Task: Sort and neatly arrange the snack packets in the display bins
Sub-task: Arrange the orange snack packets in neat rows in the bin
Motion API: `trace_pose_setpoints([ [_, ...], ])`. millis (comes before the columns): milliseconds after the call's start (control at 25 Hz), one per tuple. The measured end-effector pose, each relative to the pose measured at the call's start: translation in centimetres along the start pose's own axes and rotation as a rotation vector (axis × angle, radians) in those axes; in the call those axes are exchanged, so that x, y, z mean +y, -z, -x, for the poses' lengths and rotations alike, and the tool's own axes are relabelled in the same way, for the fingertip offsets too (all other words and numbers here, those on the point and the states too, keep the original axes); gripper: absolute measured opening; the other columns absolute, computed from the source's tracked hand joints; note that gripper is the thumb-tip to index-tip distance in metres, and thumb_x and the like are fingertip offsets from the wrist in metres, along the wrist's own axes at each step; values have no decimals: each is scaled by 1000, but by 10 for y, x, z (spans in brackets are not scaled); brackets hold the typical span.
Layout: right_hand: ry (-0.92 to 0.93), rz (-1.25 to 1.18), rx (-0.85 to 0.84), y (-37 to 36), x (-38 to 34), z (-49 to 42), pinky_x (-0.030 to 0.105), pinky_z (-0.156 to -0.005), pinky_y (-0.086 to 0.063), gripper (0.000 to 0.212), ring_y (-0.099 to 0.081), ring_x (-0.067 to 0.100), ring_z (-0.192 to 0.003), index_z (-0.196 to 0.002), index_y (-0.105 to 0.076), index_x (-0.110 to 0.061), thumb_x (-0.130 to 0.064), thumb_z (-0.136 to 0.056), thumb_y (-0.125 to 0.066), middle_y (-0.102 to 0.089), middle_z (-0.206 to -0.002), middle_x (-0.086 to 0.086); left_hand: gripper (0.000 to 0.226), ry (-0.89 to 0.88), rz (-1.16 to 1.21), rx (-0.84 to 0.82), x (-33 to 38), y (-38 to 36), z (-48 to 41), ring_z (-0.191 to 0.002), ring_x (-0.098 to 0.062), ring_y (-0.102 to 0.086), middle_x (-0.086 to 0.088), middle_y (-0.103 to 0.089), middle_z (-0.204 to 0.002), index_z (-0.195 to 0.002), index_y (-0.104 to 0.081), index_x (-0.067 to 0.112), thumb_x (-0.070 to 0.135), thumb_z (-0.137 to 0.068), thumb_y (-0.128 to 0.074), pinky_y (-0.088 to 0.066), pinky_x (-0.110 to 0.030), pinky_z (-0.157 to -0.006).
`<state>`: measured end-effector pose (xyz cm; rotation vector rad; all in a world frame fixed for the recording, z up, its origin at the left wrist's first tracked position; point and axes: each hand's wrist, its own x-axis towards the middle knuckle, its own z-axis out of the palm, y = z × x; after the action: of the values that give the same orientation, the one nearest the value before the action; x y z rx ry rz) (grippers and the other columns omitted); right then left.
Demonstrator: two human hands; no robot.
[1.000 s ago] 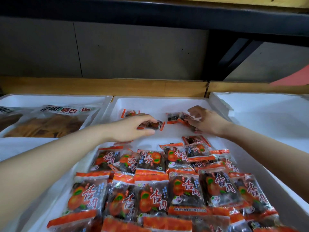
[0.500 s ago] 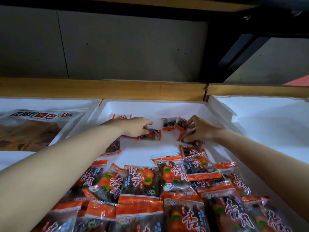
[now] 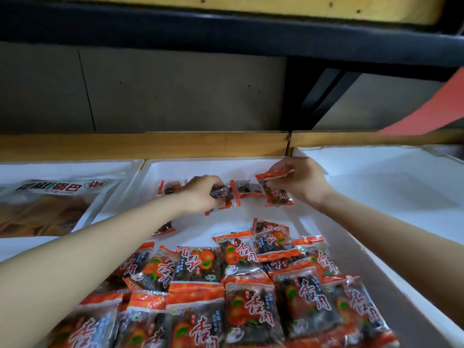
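Note:
Several orange-and-dark snack packets (image 3: pixel 236 292) fill the near half of the middle white bin (image 3: pixel 251 164). My left hand (image 3: pixel 200 194) grips one packet (image 3: pixel 223 194) at the bin's far end. To its right, my right hand (image 3: pixel 301 182) pinches another packet (image 3: pixel 275 189) by its top edge and holds it raised off the bin floor. Two more packets lie along the far wall, one (image 3: pixel 172 188) left of my left hand and one (image 3: pixel 242 188) between my hands. A further packet (image 3: pixel 165 227) peeks out beside my left forearm.
The left bin (image 3: pixel 75 167) holds a large clear bag of brown snacks (image 3: pixel 50 204). To the right stands a white bin (image 3: pixel 376 177) with nothing visible in it. A wooden ledge (image 3: pixel 175 144) runs behind the bins, under a dark shelf.
My right hand has lifted a packet off the bin floor and holds it upright. My left hand has closed round a packet near the far wall. The view has tilted up slightly.

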<state>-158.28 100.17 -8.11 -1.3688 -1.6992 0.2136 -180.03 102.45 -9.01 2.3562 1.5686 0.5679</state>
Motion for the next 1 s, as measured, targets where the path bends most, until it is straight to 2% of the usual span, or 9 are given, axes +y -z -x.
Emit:
trace_pose_setpoints([
  [80, -39, -132, 28, 20, -11, 12, 16, -69, -51, 13, -63, 10, -76, -77, -67, -21, -17, -73, -79, -66, -79, -6, 18, 11, 119, 127, 13, 8, 14, -63, -12, -58, -4, -63, -90, -100, -51, 17, 18, -89, -66, -37, -14, -41],
  [160, -133, -263, -16, 40, -16, 28, 26, -67, -54, 6, -63, 16, -73, -78, -69, -15, -15, -77, -74, -67, -77, 1, 20, 24, 212, 219, 29, 14, 29, -62, -11, -59, -2, -64, -86, -101, -50, 19, 21, -89, -66, -34, -10, -38],
  [240, -203, -300, -94, 55, -14, 44, 31, -68, -55, 5, -60, 19, -72, -79, -68, -9, -13, -81, -70, -64, -76, 9, 24, 11, 254, 271, 42, 15, 42, -71, -16, -66, -3, -67, -91, -105, -52, 19, 23, -87, -68, -42, -14, -47],
  [320, -254, -266, -135, 62, -7, 58, 40, -76, -54, 8, -59, 21, -73, -75, -67, -10, -14, -82, -69, -64, -78, 11, 23, -30, 266, 270, 55, 14, 53, -75, -19, -68, -5, -70, -93, -101, -52, 19, 21, -86, -69, -49, -22, -66],
  [360, -273, -246, -149, 64, -4, 64, 40, -75, -54, 10, -59, 20, -72, -73, -67, -11, -15, -83, -68, -64, -77, 9, 22, -45, 262, 254, 61, 13, 58, -73, -17, -68, -5, -70, -92, -100, -52, 19, 20, -86, -69, -49, -22, -70],
  [480, -318, -224, -239, 60, 5, 74, 25, -65, -50, 15, -55, 12, -65, -72, -63, -12, -13, -87, -64, -61, -72, 4, 20, -68, 294, 191, 75, 7, 68, -67, -14, -66, -4, -67, -91, -100, -52, 17, 21, -88, -67, -46, -16, -62],
  [680, -317, -137, -319, 49, 12, 78, 16, -64, -45, 18, -55, 6, -65, -71, -63, -14, -13, -88, -63, -61, -68, -6, 21, -66, 347, 156, 89, 4, 72, -86, -16, -64, -4, -67, -102, -104, -55, 16, 23, -88, -66, -49, -20, -70],
  [840, -225, 16, -378, 56, 14, 78, 17, -63, -41, 18, -50, 8, -65, -85, -63, 8, -6, -91, -54, -56, -66, -2, 22, -55, 427, 136, 92, 3, 77, -96, -19, -64, -4, -67, -107, -108, -58, 15, 24, -89, -65, -54, -34, -85],
  [1000, -138, 127, -410, 53, 8, 82, 25, -79, -43, 22, -58, 18, -88, -101, -63, 2, -17, -95, -53, -67, -97, 14, 19, -37, 505, 125, 92, 2, 83, -99, -19, -65, -1, -68, -106, -107, -60, 17, 25, -90, -64, -53, -40, -90],
])
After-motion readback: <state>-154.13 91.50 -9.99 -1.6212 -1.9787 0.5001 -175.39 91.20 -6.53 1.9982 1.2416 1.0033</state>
